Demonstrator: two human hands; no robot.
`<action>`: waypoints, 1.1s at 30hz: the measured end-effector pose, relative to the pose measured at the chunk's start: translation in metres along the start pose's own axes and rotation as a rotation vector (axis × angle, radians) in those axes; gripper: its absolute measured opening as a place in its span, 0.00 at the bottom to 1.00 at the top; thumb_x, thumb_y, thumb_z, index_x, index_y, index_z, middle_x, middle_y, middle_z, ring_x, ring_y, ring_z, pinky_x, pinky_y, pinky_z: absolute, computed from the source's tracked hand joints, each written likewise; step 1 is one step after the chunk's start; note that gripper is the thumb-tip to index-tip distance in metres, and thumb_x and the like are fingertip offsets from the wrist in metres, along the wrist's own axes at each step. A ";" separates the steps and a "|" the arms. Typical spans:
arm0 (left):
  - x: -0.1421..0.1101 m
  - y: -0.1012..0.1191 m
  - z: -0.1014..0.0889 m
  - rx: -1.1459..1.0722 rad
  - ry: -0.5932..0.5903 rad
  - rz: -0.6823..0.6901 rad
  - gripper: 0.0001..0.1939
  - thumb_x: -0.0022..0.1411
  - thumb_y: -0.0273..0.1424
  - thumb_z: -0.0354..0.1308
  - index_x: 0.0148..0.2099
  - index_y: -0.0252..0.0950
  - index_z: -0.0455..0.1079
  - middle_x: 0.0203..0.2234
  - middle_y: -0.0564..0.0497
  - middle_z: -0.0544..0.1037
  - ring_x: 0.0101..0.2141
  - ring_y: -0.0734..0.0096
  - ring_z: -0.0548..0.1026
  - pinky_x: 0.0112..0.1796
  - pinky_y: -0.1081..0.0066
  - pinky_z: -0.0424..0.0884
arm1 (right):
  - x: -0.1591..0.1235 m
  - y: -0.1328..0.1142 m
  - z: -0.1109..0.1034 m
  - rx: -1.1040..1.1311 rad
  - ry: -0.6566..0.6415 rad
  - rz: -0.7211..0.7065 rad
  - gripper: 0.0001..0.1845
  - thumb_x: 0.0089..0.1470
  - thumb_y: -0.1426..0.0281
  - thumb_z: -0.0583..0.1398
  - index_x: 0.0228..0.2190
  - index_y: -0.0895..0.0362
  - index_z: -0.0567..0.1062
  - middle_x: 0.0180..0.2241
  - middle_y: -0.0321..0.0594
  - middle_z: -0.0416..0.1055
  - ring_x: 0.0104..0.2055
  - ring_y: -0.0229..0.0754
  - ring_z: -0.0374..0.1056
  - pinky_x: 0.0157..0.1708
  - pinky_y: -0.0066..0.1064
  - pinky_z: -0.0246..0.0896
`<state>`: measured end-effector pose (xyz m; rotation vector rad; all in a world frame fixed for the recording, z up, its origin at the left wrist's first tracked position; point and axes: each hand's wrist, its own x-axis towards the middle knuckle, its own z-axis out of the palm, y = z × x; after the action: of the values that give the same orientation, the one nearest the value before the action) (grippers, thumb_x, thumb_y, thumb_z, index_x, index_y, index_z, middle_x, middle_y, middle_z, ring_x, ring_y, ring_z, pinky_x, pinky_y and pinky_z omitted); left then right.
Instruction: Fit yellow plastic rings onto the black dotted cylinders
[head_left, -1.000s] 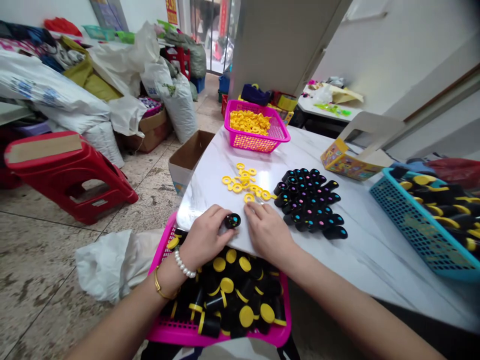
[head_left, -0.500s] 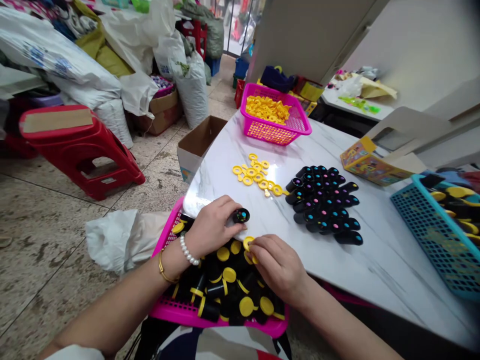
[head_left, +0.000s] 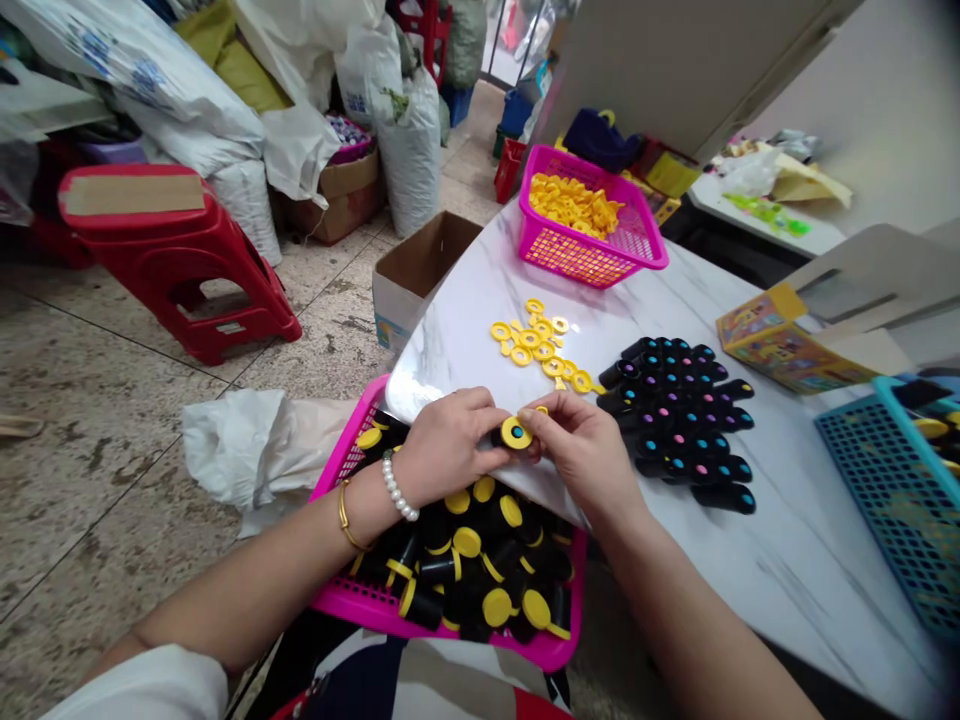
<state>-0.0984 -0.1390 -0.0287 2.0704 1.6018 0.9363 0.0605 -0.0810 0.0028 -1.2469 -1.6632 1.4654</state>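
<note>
My left hand (head_left: 454,445) is closed around a short black tube (head_left: 497,437), most of it hidden by the fingers. Against the tube's end sits a yellow ring cap (head_left: 510,442), a turquoise dot showing through its hole. My right hand (head_left: 592,455) pinches the cap's edge with thumb and fingers. Below both hands, a pink basket (head_left: 555,655) is full of black tubes with yellow caps. Loose yellow ring caps (head_left: 529,338) lie on the white marbled table (head_left: 457,320) beyond the hands. To their right, black tubes (head_left: 675,400) with coloured dots are packed in a cluster.
A second pink basket (head_left: 592,268) of yellow rings stands at the table's back. At right are a teal basket (head_left: 885,500) and a printed yellow box (head_left: 772,335). A cardboard box (head_left: 401,300), red stool (head_left: 184,255) and white bag (head_left: 240,450) are on the left.
My right hand has picked a yellow ring cap off the table and brought it onto the end of the black tube. The left hand keeps its hold; the view has shifted.
</note>
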 end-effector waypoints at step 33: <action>0.004 0.022 -0.004 -0.368 0.008 -0.336 0.14 0.65 0.35 0.49 0.32 0.34 0.71 0.19 0.56 0.70 0.22 0.78 0.66 0.24 0.78 0.58 | -0.005 0.012 0.004 -0.039 0.007 -0.116 0.10 0.54 0.63 0.61 0.30 0.56 0.68 0.24 0.32 0.68 0.21 0.35 0.67 0.23 0.26 0.63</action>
<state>-0.0852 -0.1418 -0.0106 1.4990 1.5762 1.0242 0.0621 -0.0881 -0.0090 -1.1552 -1.7369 1.3636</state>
